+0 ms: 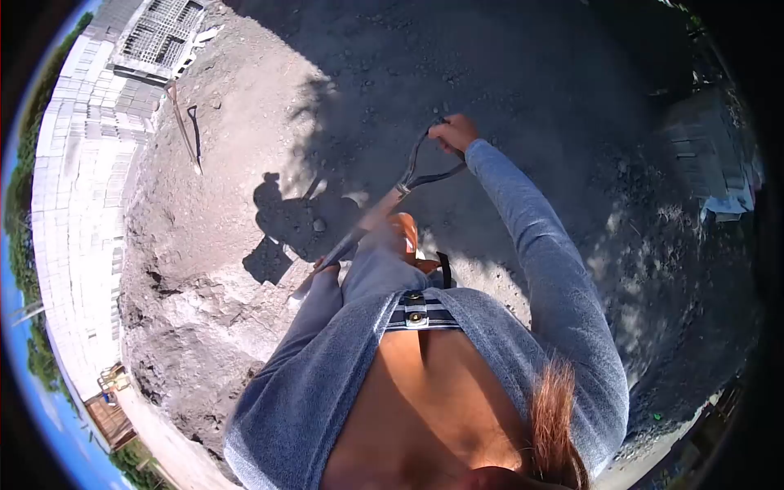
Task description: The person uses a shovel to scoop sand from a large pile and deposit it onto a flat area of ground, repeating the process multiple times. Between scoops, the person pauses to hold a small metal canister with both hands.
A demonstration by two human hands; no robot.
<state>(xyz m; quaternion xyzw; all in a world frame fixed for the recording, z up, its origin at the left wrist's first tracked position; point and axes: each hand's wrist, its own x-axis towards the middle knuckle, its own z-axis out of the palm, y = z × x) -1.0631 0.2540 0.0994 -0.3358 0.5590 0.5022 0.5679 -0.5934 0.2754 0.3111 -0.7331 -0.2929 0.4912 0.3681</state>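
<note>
A shovel with a wooden shaft and a dark D-shaped handle slants across the front of my body. My right hand is closed around the crossbar of that handle, with the arm stretched forward. Lower on the shaft, my left hand is wrapped round it close to my leg, only partly showing. The blade end lies beyond the left hand and is mostly hidden by my sleeve and leg. One orange shoe shows beside the shaft, on the dirt.
Loose earth with a rough mound lies to the left. A second long-handled tool rests farther off, near stacked pale blocks. A grid-like frame is at the upper left. Shaded, stony ground spreads ahead and right.
</note>
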